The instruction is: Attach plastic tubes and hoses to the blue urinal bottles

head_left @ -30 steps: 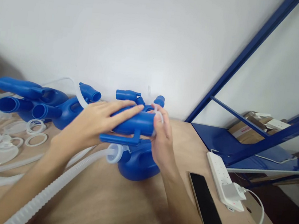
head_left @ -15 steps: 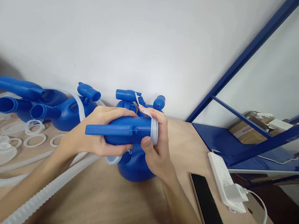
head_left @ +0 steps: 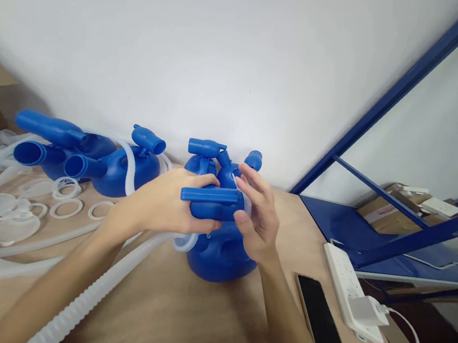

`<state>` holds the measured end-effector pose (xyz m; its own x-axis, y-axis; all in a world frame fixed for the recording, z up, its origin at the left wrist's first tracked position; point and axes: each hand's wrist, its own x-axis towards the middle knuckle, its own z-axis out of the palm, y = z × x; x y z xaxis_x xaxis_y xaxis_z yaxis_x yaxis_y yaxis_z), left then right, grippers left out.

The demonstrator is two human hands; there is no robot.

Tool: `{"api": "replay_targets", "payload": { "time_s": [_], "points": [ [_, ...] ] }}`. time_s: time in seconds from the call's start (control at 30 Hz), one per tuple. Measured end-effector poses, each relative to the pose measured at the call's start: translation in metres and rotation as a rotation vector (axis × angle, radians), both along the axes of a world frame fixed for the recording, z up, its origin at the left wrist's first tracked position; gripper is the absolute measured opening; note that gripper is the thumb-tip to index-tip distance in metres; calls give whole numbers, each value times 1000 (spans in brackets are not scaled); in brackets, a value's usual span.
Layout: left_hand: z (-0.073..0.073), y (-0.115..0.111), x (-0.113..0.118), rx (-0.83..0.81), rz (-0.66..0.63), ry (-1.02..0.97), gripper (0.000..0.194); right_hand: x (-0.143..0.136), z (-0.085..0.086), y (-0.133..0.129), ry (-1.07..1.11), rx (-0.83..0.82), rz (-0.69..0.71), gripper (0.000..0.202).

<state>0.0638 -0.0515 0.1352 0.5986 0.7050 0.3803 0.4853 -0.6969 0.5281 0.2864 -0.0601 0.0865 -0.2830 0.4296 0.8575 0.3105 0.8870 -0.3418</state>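
Observation:
My left hand [head_left: 170,200] wraps round a blue plastic bottle-neck piece with a flat handle [head_left: 211,194], held level above the table. At its right end sits a translucent white cap [head_left: 247,203], partly hidden by my right hand [head_left: 260,215]. The fingers of that hand are spread, with the thumb by the cap end. Below both hands stands a round blue bottle [head_left: 221,260]. Beside it, under my left hand, is a clear round lid [head_left: 186,242]. A ribbed translucent hose [head_left: 99,289] runs beneath my left wrist toward the front.
More blue spouted bottles [head_left: 127,172] stand to the left. Near them lie white rings [head_left: 66,207], clear discs [head_left: 15,229] and tubes [head_left: 0,275]. To the right are a phone [head_left: 322,324], a power strip [head_left: 348,288] and a blue metal rack [head_left: 372,235] holding a cardboard box [head_left: 392,213].
The held blue piece has moved right and turned, its handle now more end-on. My right hand has loosened from the cap and its fingers have spread. The view has shifted slightly.

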Motion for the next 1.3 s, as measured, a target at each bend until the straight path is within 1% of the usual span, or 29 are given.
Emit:
{"api": "replay_targets", "payload": {
  "time_s": [0.1, 0.2, 0.27, 0.33, 0.4, 0.5, 0.57, 0.73, 0.83, 0.93, 1.0, 1.07, 1.13, 1.23, 1.3],
  "points": [
    [0, 0, 0, 9, 37, 23, 47, -4, 1, -2, 80, 111, -55, 37],
    [-1, 3, -1, 119, 48, 19, 51, -9, -4, 2, 209, 165, -86, 29],
    [-2, 5, -1, 151, 70, 9, 49, -12, -6, 5, 327, 145, -66, 25],
    [-3, 6, -1, 144, 115, -6, 47, -14, -6, 5, 388, 82, -73, 26],
    [-3, 5, 0, 127, 154, -37, 53, -14, -5, 3, 367, 69, -116, 26],
    [-3, 3, 1, 78, 171, -117, 71, -14, -2, 1, 308, 163, -172, 26],
    [-2, 0, 2, 36, 182, -165, 80, -12, -2, 0, 292, 202, -200, 28],
    [-1, -4, 4, 18, 181, -193, 78, -9, -5, 3, 188, 223, -309, 20],
    [-1, -3, 5, 30, 164, -186, 74, -9, -6, 4, 170, 272, -324, 24],
    [-3, 0, 3, 56, 169, -181, 69, -6, -2, 2, 136, 293, -293, 36],
    [-3, 2, 0, 69, 167, -160, 68, -1, 4, -1, 77, 267, -240, 40],
    [-3, 2, -3, 73, 152, -128, 69, 7, 12, -5, 5, 192, -169, 37],
    [-2, 1, -4, 74, 132, -106, 71, 16, 18, -7, -24, 81, -88, 31],
    [-1, -2, -1, 75, 104, -81, 70, 24, 24, -7, 39, -78, 35, 25],
    [-1, -3, 1, 78, 82, -84, 70, 27, 25, -6, 90, -146, 91, 22]
  ]
}}
